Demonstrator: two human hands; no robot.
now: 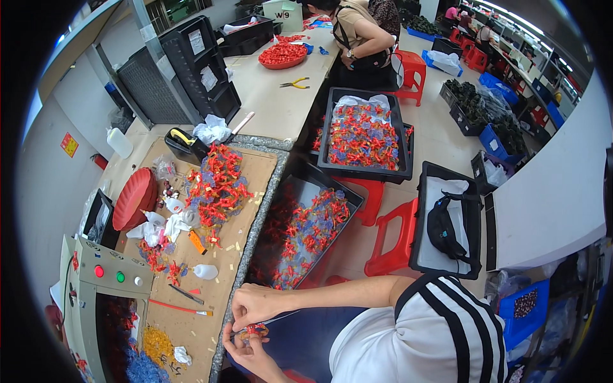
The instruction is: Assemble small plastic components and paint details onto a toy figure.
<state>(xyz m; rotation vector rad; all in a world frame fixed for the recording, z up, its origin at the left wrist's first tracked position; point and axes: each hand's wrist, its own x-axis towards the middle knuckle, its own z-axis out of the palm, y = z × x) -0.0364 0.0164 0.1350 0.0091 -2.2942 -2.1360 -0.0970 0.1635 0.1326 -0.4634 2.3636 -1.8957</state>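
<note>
Near the table's front edge, my left hand [252, 359] is closed around a small red and orange plastic piece [257, 330], held between the fingertips. My right hand [257, 304] is just above it, thumb and fingers pinched together over the left fingertips. Whatever sits in that pinch is too small to make out. A thin dark line shows beneath the right wrist. Beside the hands on the cardboard-covered table lie a red-handled brush [182, 308], dark tweezers [186, 294] and a white squeeze bottle [205, 272].
Red and blue plastic pieces form a pile [220, 185] on the table and fill black trays [364, 137]. A grey machine [112, 268] with buttons stands at left, near yellow bits [158, 346]. Red stools [394, 237] and a tray with a black bag [445, 226] are on the right.
</note>
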